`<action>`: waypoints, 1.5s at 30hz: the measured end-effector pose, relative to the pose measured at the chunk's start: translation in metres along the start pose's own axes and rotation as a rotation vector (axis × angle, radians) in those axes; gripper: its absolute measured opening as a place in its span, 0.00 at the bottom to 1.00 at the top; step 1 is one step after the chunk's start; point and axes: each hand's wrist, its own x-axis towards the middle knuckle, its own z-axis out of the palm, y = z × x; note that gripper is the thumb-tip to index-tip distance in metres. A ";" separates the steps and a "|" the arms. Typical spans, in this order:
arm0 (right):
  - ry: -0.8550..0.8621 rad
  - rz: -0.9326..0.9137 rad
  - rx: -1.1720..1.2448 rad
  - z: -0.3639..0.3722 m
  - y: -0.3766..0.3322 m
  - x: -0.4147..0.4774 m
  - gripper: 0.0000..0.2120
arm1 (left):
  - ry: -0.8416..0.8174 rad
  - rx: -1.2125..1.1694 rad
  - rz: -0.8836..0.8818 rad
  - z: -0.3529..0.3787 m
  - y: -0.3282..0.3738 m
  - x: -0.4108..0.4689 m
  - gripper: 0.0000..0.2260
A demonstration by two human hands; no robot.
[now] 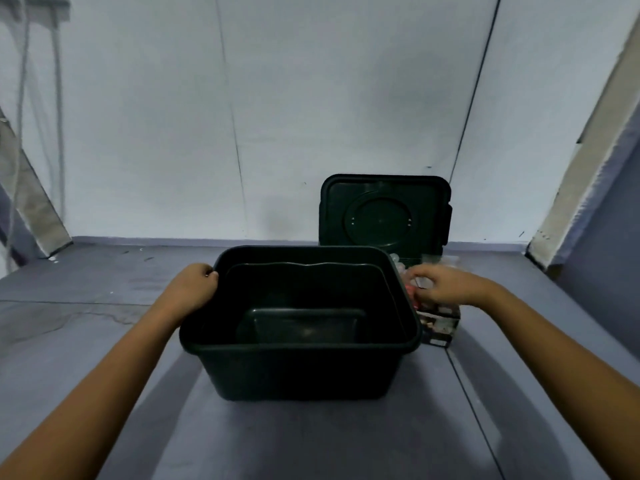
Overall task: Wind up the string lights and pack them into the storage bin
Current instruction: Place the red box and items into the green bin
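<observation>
A dark green storage bin [221,355] stands open in the middle of the grey floor, and its inside looks bare. My left hand [195,285] grips the bin's left rim with curled fingers. Right of the bin lies a blurred bundle of string lights [401,266] with pale bulbs, on top of a small printed box [441,325]. My right hand [440,284] reaches over that bundle with its fingers curled on the lights; the blur hides the exact grip.
The bin's dark lid [384,213] leans upright against the white wall behind the bundle. Grey floor stretches left and in front of the bin. A pale beam [588,161] slants at the right, and cords [59,98] hang at the far left.
</observation>
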 end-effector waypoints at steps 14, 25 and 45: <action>0.019 0.011 -0.167 -0.076 0.001 -0.014 0.20 | 0.017 -0.085 0.004 0.001 0.004 -0.010 0.14; -0.082 -0.332 -0.230 -0.086 -0.144 0.004 0.23 | -0.003 -0.096 0.008 0.014 0.019 -0.006 0.14; 0.047 -0.352 -0.077 -0.015 -0.112 0.073 0.13 | 0.038 -0.062 0.041 0.023 0.027 -0.007 0.14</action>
